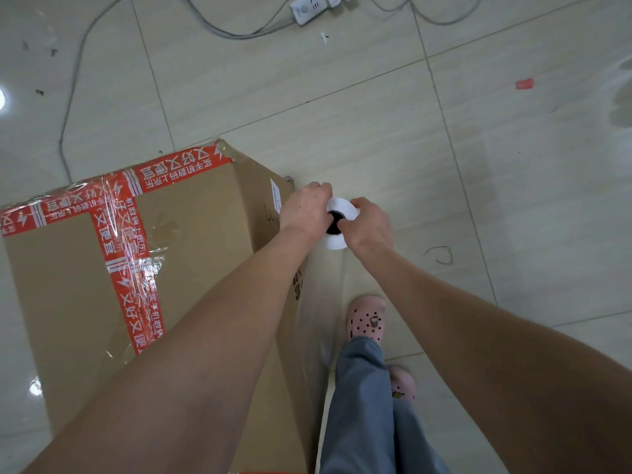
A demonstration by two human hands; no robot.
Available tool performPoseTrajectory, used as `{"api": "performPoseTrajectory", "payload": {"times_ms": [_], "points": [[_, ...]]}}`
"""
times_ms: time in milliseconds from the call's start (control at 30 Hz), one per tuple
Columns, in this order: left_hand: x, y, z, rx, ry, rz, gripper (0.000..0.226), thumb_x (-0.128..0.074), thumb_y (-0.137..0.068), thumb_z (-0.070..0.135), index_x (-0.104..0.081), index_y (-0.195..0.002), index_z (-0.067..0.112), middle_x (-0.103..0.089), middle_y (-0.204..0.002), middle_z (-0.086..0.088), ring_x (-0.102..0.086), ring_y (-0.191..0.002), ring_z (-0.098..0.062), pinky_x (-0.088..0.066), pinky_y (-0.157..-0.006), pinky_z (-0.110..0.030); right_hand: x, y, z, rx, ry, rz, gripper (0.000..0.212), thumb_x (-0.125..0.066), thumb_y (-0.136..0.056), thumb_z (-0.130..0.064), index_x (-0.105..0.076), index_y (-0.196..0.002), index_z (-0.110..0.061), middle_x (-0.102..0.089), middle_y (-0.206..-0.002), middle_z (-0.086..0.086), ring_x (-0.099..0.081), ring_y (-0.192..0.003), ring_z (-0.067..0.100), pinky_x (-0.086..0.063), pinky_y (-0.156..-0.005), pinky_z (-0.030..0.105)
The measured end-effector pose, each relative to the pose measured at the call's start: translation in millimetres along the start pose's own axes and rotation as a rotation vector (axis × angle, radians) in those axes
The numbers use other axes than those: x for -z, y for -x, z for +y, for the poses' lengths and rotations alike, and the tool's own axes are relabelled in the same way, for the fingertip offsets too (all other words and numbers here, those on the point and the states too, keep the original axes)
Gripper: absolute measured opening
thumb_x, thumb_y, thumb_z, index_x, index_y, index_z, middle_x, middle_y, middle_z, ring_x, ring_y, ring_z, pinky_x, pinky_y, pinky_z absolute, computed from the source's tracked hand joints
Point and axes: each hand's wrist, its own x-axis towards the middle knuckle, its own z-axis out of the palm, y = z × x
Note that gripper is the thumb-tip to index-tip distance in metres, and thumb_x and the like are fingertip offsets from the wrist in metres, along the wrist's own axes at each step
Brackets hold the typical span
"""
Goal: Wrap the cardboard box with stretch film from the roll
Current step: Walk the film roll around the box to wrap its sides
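A large cardboard box (191, 241) with red printed tape stands on the tiled floor at the left. Clear stretch film (321, 319) runs along its right side, from the roll back toward me. The white stretch film roll (342, 208) stands upright just past the box's right side, its dark core facing up. My left hand (307, 208) grips the roll's top from the left, fingers in the core. On the roll's right side, my right hand (369, 222) holds the top in the same way.
My legs in blue trousers and pink clogs (364, 319) stand right of the box. A white power strip (309, 6) with grey cables (73, 87) lies at the far edge of the floor. A red scrap (524, 84) lies at right.
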Motion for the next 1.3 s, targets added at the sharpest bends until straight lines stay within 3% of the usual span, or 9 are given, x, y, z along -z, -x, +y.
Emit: {"api": "performPoseTrajectory", "payload": {"times_ms": [200, 400, 533, 667, 833, 933, 1067, 1200, 1300], "points": [[4.1, -8.8, -8.3, 0.31, 0.277, 0.032, 0.024, -0.063, -0.081, 0.022, -0.056, -0.101, 0.01, -0.062, -0.101, -0.009, -0.058, -0.093, -0.027, -0.045, -0.068, -0.031, 6.8, -13.1, -27.5, 0.173, 0.226, 0.047, 0.051, -0.047, -0.089, -0.006, -0.048, -0.134, -0.031, -0.055, -0.128, 0.0, -0.055, -0.11, 0.023, -0.036, -0.077, 0.026], [13.5, -25.3, -25.3, 0.557, 0.469, 0.093, 0.029, -0.066, -0.078, 0.026, -0.063, -0.101, 0.009, -0.066, -0.104, -0.009, -0.062, -0.097, -0.027, -0.047, -0.07, -0.028, 4.8, -26.7, -42.5, -0.035, -0.139, -0.039, 0.069, -0.062, -0.088, -0.025, -0.027, -0.146, -0.016, -0.045, -0.138, 0.008, -0.052, -0.118, 0.026, -0.039, -0.082, 0.026], [14.9, -30.6, -27.2, 0.593, 0.504, 0.05, 0.027, -0.064, -0.078, 0.025, -0.063, -0.101, 0.01, -0.066, -0.104, -0.009, -0.063, -0.097, -0.028, -0.047, -0.069, -0.027, -7.5, -27.7, -47.8, -0.189, -0.28, -0.18, 0.07, -0.066, -0.086, -0.033, -0.031, -0.144, -0.013, -0.048, -0.107, 0.004, -0.058, -0.084, 0.024, -0.054, -0.088, 0.042], [24.7, -35.1, -29.4, 0.507, 0.406, -0.076, 0.04, -0.063, -0.08, 0.029, -0.057, -0.116, 0.011, -0.062, -0.112, -0.01, -0.061, -0.1, -0.029, -0.046, -0.066, -0.03, -12.2, -34.3, -54.8, -0.253, -0.401, -0.162, 0.062, -0.064, -0.087, -0.018, -0.036, -0.142, -0.014, -0.046, -0.102, 0.003, -0.052, -0.066, 0.015, -0.057, -0.084, 0.042], [33.4, -46.5, -27.2, 0.104, 0.145, -0.139, 0.054, -0.054, -0.087, 0.012, -0.037, -0.138, 0.021, -0.052, -0.124, -0.009, -0.051, -0.116, -0.031, -0.045, -0.086, -0.039, -19.2, -37.3, -61.2, -0.287, -0.458, -0.196, 0.062, -0.054, -0.087, -0.012, -0.034, -0.144, -0.022, -0.052, -0.129, 0.008, -0.059, -0.101, 0.026, -0.057, -0.075, 0.037], [38.4, -54.6, -23.5, -0.078, -0.045, -0.219, 0.051, -0.048, -0.091, 0.018, -0.039, -0.141, 0.025, -0.051, -0.129, -0.006, -0.051, -0.119, -0.03, -0.039, -0.096, -0.037, -23.6, -41.4, -60.2, -0.302, -0.476, -0.202, 0.065, -0.058, -0.083, -0.012, -0.035, -0.143, -0.023, -0.056, -0.127, 0.007, -0.061, -0.102, 0.026, -0.057, -0.07, 0.035], [45.9, -61.7, -17.5, -0.093, -0.194, -0.18, 0.038, -0.046, -0.09, 0.011, -0.055, -0.126, 0.017, -0.057, -0.119, -0.007, -0.057, -0.109, -0.028, -0.041, -0.086, -0.036, -23.0, -48.0, -59.1, -0.268, -0.327, -0.142, 0.06, -0.06, -0.084, -0.015, -0.039, -0.14, -0.02, -0.06, -0.119, 0.008, -0.061, -0.096, 0.025, -0.057, -0.082, 0.042], [52.7, -68.3, -17.9, -0.042, -0.129, -0.139, 0.027, -0.046, -0.088, 0.008, -0.054, -0.114, 0.01, -0.055, -0.111, -0.01, -0.058, -0.098, -0.031, -0.036, -0.072, -0.034, -13.8, -53.9, -69.6, -0.152, -0.152, -0.086, 0.038, -0.056, -0.087, -0.017, -0.05, -0.125, -0.02, -0.062, -0.099, 0.002, -0.059, -0.084, 0.022, -0.048, -0.066, 0.029], [53.6, -71.0, -20.2, 0.078, 0.014, -0.093, 0.021, -0.048, -0.088, 0.008, -0.052, -0.108, 0.007, -0.055, -0.107, -0.012, -0.058, -0.095, -0.033, -0.037, -0.068, -0.033, -2.2, -60.3, -81.6, -0.045, 0.017, -0.075, 0.036, -0.052, -0.087, -0.016, -0.053, -0.122, -0.023, -0.065, -0.106, 0.003, -0.06, -0.09, 0.023, -0.041, -0.066, 0.027]]}}
